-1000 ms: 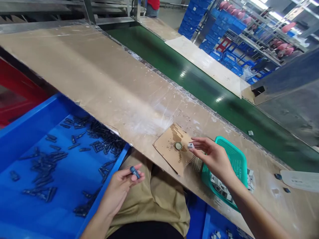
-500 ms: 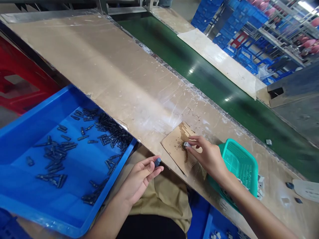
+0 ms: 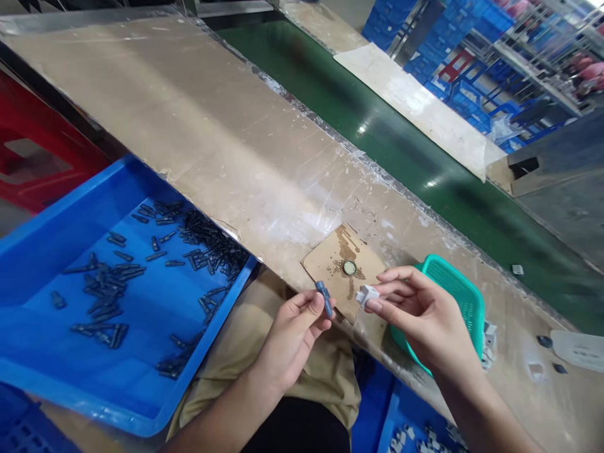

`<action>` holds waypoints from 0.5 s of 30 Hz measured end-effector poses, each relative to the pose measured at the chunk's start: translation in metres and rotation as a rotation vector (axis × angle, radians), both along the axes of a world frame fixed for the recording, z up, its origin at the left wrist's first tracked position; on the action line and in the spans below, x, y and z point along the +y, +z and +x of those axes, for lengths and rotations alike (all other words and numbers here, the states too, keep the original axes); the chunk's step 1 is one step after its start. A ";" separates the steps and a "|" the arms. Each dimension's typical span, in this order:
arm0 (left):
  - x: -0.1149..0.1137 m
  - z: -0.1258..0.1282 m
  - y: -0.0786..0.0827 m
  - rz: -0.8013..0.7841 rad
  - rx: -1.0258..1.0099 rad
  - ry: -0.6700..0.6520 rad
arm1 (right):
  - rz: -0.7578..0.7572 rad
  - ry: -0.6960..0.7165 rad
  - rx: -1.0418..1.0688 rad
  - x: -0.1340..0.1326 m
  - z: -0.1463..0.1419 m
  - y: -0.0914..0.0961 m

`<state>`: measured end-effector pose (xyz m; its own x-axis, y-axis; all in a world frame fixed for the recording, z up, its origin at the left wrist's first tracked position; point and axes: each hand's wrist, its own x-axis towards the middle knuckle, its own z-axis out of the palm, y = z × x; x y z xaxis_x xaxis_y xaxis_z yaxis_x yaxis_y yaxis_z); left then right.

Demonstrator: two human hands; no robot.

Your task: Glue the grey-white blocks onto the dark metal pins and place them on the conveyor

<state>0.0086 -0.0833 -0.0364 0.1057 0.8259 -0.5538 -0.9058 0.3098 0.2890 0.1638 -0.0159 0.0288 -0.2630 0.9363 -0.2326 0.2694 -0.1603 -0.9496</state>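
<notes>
Between the thumb and fingers of my left hand [image 3: 297, 330] is a dark blue-grey stepped plastic piece [image 3: 324, 298], held tilted near the bench edge. My right hand [image 3: 422, 308] pinches a small white block-shaped part [image 3: 367, 294] just right of it; the two pieces are apart. Behind them a bottle cap [image 3: 349, 268] lies crimped side up on a stained cardboard square [image 3: 325, 257], with pale content inside. To the left, a blue bin [image 3: 141, 402] holds many loose dark pieces like the one in my left hand.
A green basket [image 3: 455, 283] stands right of the cardboard, partly behind my right hand. White parts lie beside it and in a blue bin [image 3: 391, 418] below the bench. Beyond the bench [image 3: 189, 119] runs a green conveyor belt [image 3: 340, 100]. A red stool [image 3: 42, 151] stands left.
My right hand has lifted the white part off the bottle cap and brought it nearer me. My left hand has moved up and right, turning the dark piece so its length shows.
</notes>
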 end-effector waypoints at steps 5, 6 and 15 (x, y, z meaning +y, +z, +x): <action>0.002 0.008 0.005 0.062 0.182 -0.025 | 0.004 0.025 0.014 -0.010 -0.006 0.006; 0.001 0.008 0.006 0.065 0.218 -0.023 | -0.001 0.030 0.017 -0.010 -0.007 0.007; -0.003 0.004 0.011 0.157 0.531 -0.033 | -0.040 0.156 -0.018 -0.010 -0.007 0.004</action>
<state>0.0130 -0.0859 -0.0249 -0.1274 0.9039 -0.4084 -0.6140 0.2516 0.7482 0.1569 -0.0255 0.0327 -0.4003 0.8741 -0.2753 0.3114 -0.1528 -0.9379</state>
